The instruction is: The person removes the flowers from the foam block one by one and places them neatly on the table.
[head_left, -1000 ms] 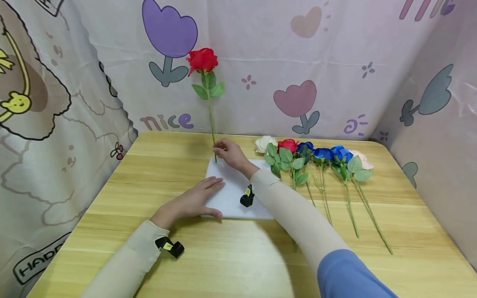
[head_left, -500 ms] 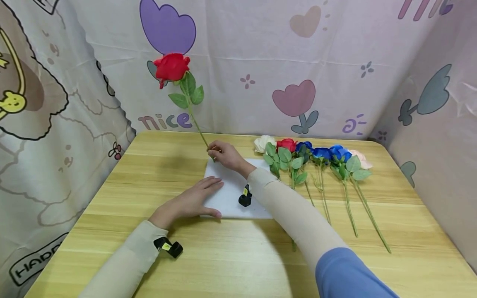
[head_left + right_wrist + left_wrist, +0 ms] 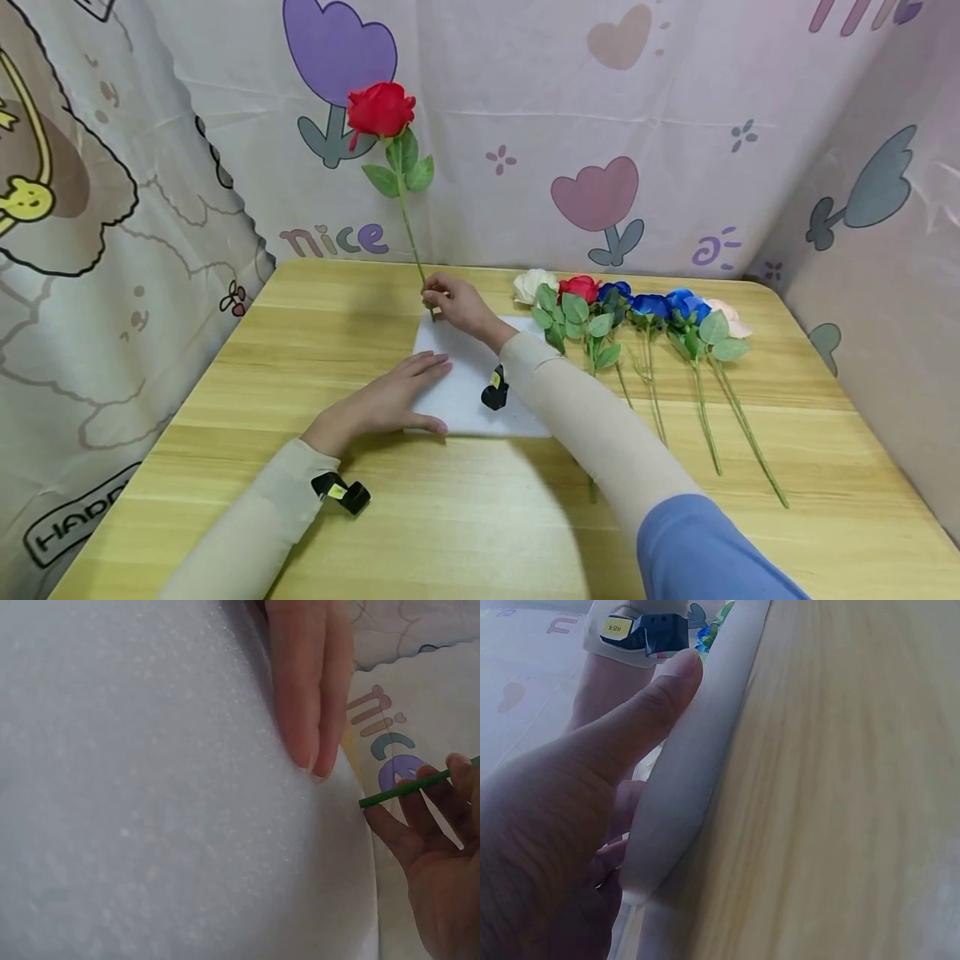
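In the head view my right hand [image 3: 461, 308] pinches the lower stem of a red artificial rose [image 3: 381, 110]. The flower stands above the hand and leans left. The stem's green lower end [image 3: 375, 799] sticks out past the fingers in the right wrist view, by the edge of a white foam block [image 3: 480, 392]. Whether it touches the foam I cannot tell. My left hand [image 3: 390, 400] rests on the block's left side, its fingers extended across the top and the thumb [image 3: 667, 690] along the front edge.
Right of the block lie several more artificial flowers: a white rose [image 3: 534, 286], a red rose [image 3: 579, 289], blue ones [image 3: 649, 307] and a pale pink one [image 3: 729, 320]. Their stems point toward the front of the wooden table [image 3: 420, 525]. A printed cloth [image 3: 480, 100] hangs behind.
The red rose has tipped to the left, then swung partly back toward upright. My right hand has shifted only slightly; my left hand has stayed on the foam block.
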Motion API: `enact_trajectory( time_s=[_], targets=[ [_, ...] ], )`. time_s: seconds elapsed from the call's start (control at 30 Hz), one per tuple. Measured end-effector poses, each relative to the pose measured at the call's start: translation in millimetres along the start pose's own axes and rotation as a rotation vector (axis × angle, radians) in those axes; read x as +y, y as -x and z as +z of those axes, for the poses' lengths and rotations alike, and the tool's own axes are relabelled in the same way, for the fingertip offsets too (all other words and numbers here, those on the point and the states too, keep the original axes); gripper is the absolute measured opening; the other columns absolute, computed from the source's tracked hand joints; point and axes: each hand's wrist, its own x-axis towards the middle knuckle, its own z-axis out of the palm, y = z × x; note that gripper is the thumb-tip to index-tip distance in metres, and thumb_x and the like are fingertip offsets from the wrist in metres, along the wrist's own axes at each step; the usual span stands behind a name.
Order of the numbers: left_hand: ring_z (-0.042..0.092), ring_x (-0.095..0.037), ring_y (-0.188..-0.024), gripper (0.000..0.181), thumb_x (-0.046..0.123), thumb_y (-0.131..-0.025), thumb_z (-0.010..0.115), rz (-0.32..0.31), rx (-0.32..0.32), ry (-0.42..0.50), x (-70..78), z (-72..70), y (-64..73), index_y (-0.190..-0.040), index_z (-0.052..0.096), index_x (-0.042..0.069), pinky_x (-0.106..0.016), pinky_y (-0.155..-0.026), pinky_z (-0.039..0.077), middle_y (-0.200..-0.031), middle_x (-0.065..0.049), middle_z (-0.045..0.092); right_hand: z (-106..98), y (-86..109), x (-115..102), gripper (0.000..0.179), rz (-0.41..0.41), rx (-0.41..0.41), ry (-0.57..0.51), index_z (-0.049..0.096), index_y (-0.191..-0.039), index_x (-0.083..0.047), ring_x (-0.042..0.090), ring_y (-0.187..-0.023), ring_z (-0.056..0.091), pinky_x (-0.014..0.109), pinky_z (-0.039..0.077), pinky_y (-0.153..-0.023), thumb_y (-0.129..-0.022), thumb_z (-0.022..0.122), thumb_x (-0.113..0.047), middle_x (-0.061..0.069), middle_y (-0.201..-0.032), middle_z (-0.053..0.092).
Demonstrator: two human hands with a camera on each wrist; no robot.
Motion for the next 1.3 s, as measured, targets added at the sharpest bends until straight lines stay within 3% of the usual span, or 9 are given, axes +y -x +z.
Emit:
enact_trajectory(
  time_s=[0.37, 0.73, 0.93, 1.13, 1.3],
  targets=[
    [0.014, -0.032, -0.147, 0.108, 0.075, -0.075, 0.062, -0.001, -0.001, -0.017, -2.1, -0.6, -4.1, -0.154, 0.030, 0.009, -0.047, -0.119, 0.017, -0.161, -0.008, 0.022, -13, 2.9, -16, 0.020, -0.052, 0.066, 0.002, 0.056, -0.117, -0.001, 0.028, -0.102, 0.064, 0.028, 0.058, -0.080, -0.103, 0.050, -0.013, 0.016, -0.109, 0.063],
    [0.013, -0.028, -0.148, 0.108, 0.077, -0.075, 0.059, -0.011, -0.009, -0.002, -3.3, 0.4, -1.5, -0.154, 0.030, 0.010, -0.046, -0.119, 0.016, -0.160, -0.006, 0.023, -20, 14.3, -22, 0.020, -0.087, 0.045, 0.013, 0.057, -0.117, 0.001, 0.039, -0.101, 0.064, 0.028, 0.059, -0.075, -0.100, 0.057, -0.010, 0.015, -0.105, 0.064],
    [0.014, -0.030, -0.147, 0.107, 0.074, -0.076, 0.062, -0.003, 0.002, -0.002, -2.2, 1.0, -1.2, -0.154, 0.031, 0.008, -0.047, -0.119, 0.017, -0.160, -0.008, 0.025, -29, 23.0, -26, 0.022, -0.074, 0.039, 0.038, 0.057, -0.117, 0.002, 0.039, -0.101, 0.064, 0.029, 0.059, -0.075, -0.099, 0.059, -0.011, 0.015, -0.106, 0.064],
    [0.015, -0.031, -0.147, 0.108, 0.074, -0.075, 0.063, -0.006, 0.001, 0.003, -1.2, 1.0, -1.2, -0.154, 0.031, 0.009, -0.047, -0.118, 0.018, -0.160, -0.009, 0.025, -38, 31.6, -28, 0.024, -0.058, 0.045, 0.086, 0.056, -0.120, -0.003, 0.029, -0.096, 0.067, 0.027, 0.059, -0.074, -0.098, 0.061, -0.010, 0.014, -0.108, 0.065],
    [0.014, -0.030, -0.147, 0.109, 0.077, -0.074, 0.060, -0.020, -0.011, -0.001, -1.7, 1.6, -1.6, -0.155, 0.030, 0.010, -0.047, -0.118, 0.018, -0.160, -0.007, 0.024, -45, 38.4, -29, 0.024, -0.046, 0.021, 0.076, 0.054, -0.121, -0.005, 0.035, -0.099, 0.066, 0.031, 0.060, -0.074, -0.098, 0.060, -0.009, 0.015, -0.107, 0.064]
  ],
)
